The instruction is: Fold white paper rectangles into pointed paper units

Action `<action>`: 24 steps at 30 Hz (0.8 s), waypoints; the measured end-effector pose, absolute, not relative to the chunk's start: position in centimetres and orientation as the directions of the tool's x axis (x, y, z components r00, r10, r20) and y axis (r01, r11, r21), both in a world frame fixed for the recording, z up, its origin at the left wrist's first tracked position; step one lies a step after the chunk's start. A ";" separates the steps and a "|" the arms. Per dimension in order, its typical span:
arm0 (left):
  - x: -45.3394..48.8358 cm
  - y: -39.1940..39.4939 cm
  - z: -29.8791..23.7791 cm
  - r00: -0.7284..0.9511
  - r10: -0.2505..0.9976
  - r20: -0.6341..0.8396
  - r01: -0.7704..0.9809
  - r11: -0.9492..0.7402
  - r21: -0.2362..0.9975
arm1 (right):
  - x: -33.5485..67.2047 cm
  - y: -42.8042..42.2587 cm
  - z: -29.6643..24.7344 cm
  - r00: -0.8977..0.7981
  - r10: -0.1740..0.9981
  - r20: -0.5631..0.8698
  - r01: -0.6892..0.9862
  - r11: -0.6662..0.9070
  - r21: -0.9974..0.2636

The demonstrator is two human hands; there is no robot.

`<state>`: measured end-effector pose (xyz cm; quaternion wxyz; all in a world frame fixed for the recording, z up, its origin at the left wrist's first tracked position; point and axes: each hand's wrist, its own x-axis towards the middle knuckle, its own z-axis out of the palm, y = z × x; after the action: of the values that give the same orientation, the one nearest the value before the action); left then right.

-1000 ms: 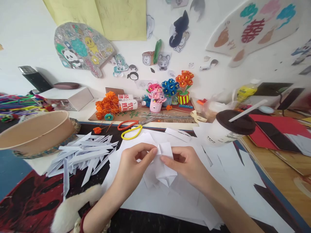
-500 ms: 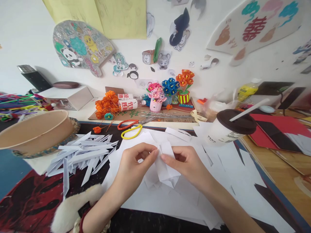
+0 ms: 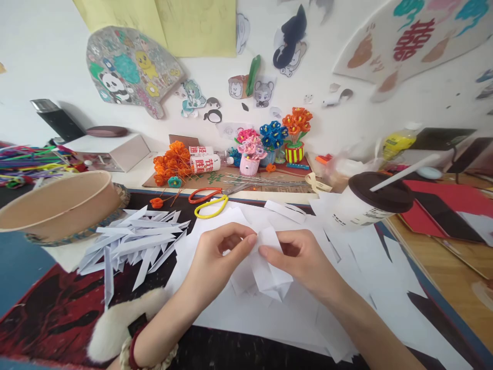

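Observation:
Between my hands is a small folded piece of white paper [image 3: 271, 272], held a little above a spread of white sheets [image 3: 239, 318]. My left hand [image 3: 225, 252] pinches its upper left edge between thumb and fingertips. My right hand [image 3: 296, 252] grips the right side, thumb on the front and fingers curled behind, partly hidden. Left of my left hand lies a heap of folded white paper strips [image 3: 134, 239]. Just beyond my hands rest scissors [image 3: 210, 203] with one red and one yellow handle.
A beige round container [image 3: 57, 205] stands at the left. To the right is a white cup with a dark lid [image 3: 379, 198] and straw. Potted craft flowers [image 3: 252, 149] and a bunch of orange ones [image 3: 173, 162] line the back. A white fluffy object [image 3: 111, 329] sits near my left forearm.
The whole view has shifted slightly, so everything appears a little to the right. Both hands keep their hold on the folded paper, with almost no change in pose.

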<state>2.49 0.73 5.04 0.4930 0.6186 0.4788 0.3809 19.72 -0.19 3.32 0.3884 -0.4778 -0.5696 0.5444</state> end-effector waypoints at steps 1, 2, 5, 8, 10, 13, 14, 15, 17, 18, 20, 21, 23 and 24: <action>2.5 0.7 5.1 0.247 0.969 -0.005 0.204 -0.047 0.978 | 19.7 -0.2 3.3 -0.245 0.966 -0.076 0.123 -0.046 -0.991; 2.5 0.8 5.1 0.244 0.970 -0.007 0.194 -0.041 0.980 | 19.7 -0.2 3.3 -0.247 0.966 -0.072 0.123 -0.043 -0.991; 2.6 0.9 5.1 0.236 0.972 -0.017 0.190 -0.029 0.981 | 19.7 -0.2 3.2 -0.243 0.968 -0.065 0.125 -0.035 -0.991; 2.6 1.0 5.1 0.237 0.971 -0.020 0.194 -0.028 0.981 | 19.7 -0.2 3.2 -0.248 0.966 -0.069 0.127 -0.038 -0.991; 2.6 1.0 5.1 0.245 0.969 -0.022 0.185 -0.024 0.982 | 19.8 -0.2 3.2 -0.252 0.965 -0.069 0.130 -0.037 -0.991; 2.6 0.9 5.0 0.250 0.968 -0.024 0.165 -0.019 0.986 | 19.8 -0.2 3.2 -0.251 0.966 -0.061 0.141 -0.026 -0.990; 2.6 0.9 5.0 0.248 0.968 -0.021 0.161 -0.020 0.987 | 19.8 -0.2 3.2 -0.250 0.966 -0.058 0.147 -0.021 -0.989; 2.5 0.8 4.9 0.247 0.969 -0.017 0.158 -0.023 0.987 | 19.8 -0.2 3.2 -0.252 0.966 -0.055 0.154 -0.017 -0.988; 2.5 0.8 4.9 0.245 0.970 -0.004 0.159 -0.036 0.987 | 19.8 -0.2 3.3 -0.256 0.965 -0.050 0.167 -0.007 -0.986; 2.5 0.8 4.9 0.246 0.969 0.003 0.163 -0.045 0.986 | 19.8 -0.2 3.3 -0.258 0.965 -0.048 0.173 -0.003 -0.985; 2.4 0.7 4.9 0.249 0.968 0.015 0.175 -0.060 0.983 | 19.8 -0.2 3.4 -0.258 0.965 -0.043 0.184 0.006 -0.983; 2.4 0.7 4.9 0.250 0.968 0.016 0.182 -0.064 0.981 | 19.8 -0.2 3.4 -0.256 0.966 -0.040 0.187 0.009 -0.982; 2.4 0.8 5.0 0.245 0.970 0.007 0.195 -0.056 0.979 | 19.8 -0.2 3.4 -0.256 0.966 -0.039 0.179 0.008 -0.984; 2.4 0.8 5.0 0.241 0.971 0.001 0.202 -0.051 0.978 | 19.8 -0.2 3.4 -0.259 0.965 -0.041 0.171 0.004 -0.985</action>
<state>2.43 0.82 5.04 0.4953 0.6125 0.4786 0.3879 19.79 -0.25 3.44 0.3806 -0.4752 -0.5974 0.5219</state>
